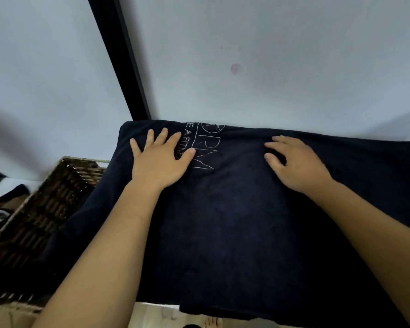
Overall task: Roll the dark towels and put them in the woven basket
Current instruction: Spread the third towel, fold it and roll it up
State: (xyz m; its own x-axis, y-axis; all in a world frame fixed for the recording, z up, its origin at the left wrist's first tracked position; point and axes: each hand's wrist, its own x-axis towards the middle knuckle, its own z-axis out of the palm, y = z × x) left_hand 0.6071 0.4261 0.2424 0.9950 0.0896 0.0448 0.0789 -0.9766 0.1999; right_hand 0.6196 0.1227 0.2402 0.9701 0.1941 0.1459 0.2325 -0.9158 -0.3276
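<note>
Okay, dark towel (223, 221) is spread flat on the white table (270, 55), its near edge hanging off the front. The left hand (160, 162) lies palm-down by the far-left corner, fingers (162, 136) straight and splayed, with the towel under them and the thumb on the white lettering (199, 147). The right hand (298, 162) sits near the far edge, its fingertips (269, 145) bent onto the cloth; can't tell if it pinches a fold. The woven basket (52, 197) sits just beside the towel's left edge.

Pale surface (246, 55), black strip (121, 58), wooden floor (152, 316)
</note>
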